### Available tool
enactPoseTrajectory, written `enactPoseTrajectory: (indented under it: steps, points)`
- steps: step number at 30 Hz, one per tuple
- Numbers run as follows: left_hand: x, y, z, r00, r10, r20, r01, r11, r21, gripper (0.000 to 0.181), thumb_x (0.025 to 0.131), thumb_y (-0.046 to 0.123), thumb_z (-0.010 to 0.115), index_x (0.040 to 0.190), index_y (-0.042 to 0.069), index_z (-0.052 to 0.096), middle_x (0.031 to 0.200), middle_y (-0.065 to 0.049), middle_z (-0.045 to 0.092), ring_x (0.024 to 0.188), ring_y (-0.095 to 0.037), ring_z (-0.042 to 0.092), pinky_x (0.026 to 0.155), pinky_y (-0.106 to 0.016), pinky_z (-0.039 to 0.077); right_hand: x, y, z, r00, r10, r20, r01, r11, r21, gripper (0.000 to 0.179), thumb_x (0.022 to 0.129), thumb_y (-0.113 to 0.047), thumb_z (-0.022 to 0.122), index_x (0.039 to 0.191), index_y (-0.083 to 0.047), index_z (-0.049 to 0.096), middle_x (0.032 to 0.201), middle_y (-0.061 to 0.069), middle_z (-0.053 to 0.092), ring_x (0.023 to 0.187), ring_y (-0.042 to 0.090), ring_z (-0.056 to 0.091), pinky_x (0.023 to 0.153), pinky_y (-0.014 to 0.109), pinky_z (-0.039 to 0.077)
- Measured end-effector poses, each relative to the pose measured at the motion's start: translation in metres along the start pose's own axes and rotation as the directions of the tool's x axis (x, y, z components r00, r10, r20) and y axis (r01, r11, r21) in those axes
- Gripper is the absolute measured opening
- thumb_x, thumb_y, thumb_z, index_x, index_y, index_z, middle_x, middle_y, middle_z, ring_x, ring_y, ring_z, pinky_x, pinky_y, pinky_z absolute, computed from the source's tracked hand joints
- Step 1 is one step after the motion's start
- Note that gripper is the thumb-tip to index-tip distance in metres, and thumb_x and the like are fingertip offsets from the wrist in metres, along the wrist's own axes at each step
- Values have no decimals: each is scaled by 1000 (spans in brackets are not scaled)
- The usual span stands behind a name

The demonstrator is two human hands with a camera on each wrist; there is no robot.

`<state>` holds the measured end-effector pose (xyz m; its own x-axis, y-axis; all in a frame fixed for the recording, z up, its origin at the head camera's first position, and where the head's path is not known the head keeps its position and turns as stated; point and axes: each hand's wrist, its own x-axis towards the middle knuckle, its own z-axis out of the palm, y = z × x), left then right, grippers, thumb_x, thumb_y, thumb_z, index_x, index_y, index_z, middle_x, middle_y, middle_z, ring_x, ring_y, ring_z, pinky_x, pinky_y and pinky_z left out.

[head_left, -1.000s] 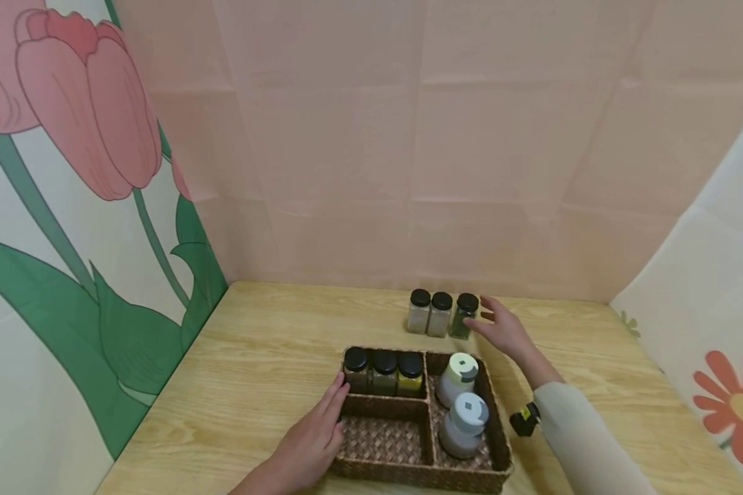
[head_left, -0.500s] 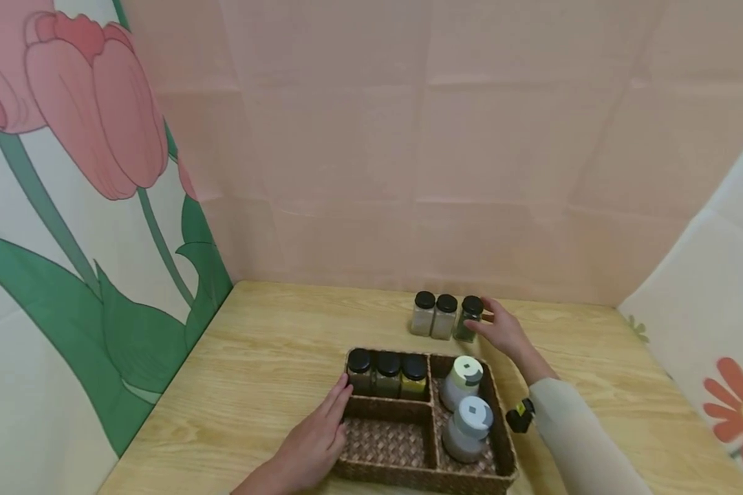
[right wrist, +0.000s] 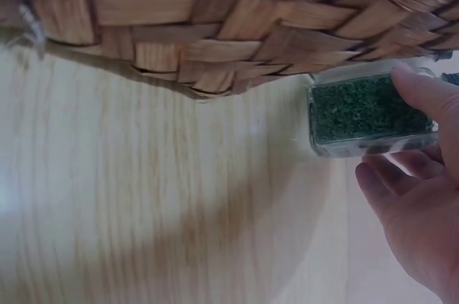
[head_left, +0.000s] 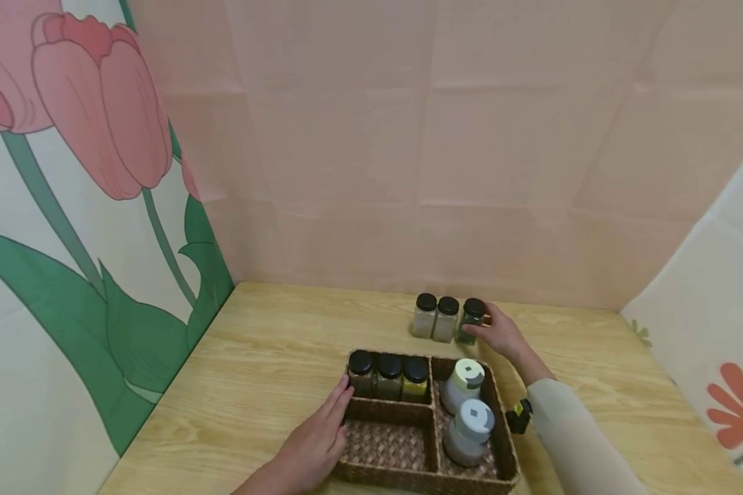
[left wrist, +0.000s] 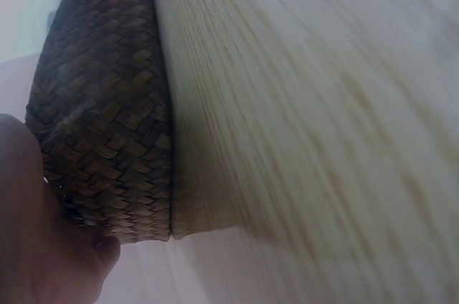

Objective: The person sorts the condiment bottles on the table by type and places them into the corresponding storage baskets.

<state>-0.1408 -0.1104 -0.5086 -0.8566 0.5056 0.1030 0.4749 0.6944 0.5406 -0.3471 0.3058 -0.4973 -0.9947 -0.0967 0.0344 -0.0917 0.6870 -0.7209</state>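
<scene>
Thumb and fingers of the right hand (head_left: 504, 335) pinched the dried-herb jar (head_left: 468, 333); the wood-grain table (head_left: 272, 350) bore the woven compartmented basket (head_left: 421, 480), its left wall touched by the straight-fingered left hand (head_left: 312, 440); beyond the basket the jar stood upright, just beside two pale-filled jars (head_left: 446, 326); the step in hand appeared to be grasping; the next move seemed to call for a straight lift.

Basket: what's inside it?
The basket holds three black-lidded jars in its far-left section, two pale-capped bottles at right. Woven floor shows near left; the divider hides the jars' bottoms.
</scene>
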Motion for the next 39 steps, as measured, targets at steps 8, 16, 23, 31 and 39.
enactPoseTrajectory:
  steps: [8,16,23,31,39]
  points:
    - [1,0,0,1000,-1,0,1,1000,6,59,107,16,39,162,6,19,171,-3,1,149,-28,31,110,-47,43,-2,-3,4,1000,-8,-29,7,1000,-24,76,95,-31,72,150,7,35,146,36,45,133,55,44,107,62,39]
    - [-1,2,-1,1000,-3,-8,3,1000,11,59,107,17,39,162,6,20,171,-3,1,150,-28,30,111,-48,42,-2,-3,3,996,-14,-83,9,998,-58,72,92,-35,76,142,7,45,136,35,55,125,52,52,103,61,43]
    - [-1,4,-1,1000,-10,-8,10,1000,10,58,108,17,39,162,6,20,171,-3,1,150,-28,31,109,-47,44,-2,-8,-6,993,-28,-119,16,996,-93,72,92,-41,75,139,6,48,126,31,61,114,46,59,92,57,49]
    - [-1,4,-3,1000,-1,-13,1,1000,10,58,108,16,39,161,4,20,171,-5,1,150,-28,30,110,-48,43,-7,-24,-18,991,-73,-116,58,990,-131,64,91,-40,76,133,4,55,119,28,65,106,43,63,84,54,52]
    - [0,3,-1,1000,5,-19,-5,1000,11,59,108,16,39,162,5,19,171,-5,1,149,-28,31,109,-47,44,-14,-39,-33,990,-84,-117,65,986,-156,65,89,-50,75,127,0,58,110,22,68,95,35,64,74,46,52]
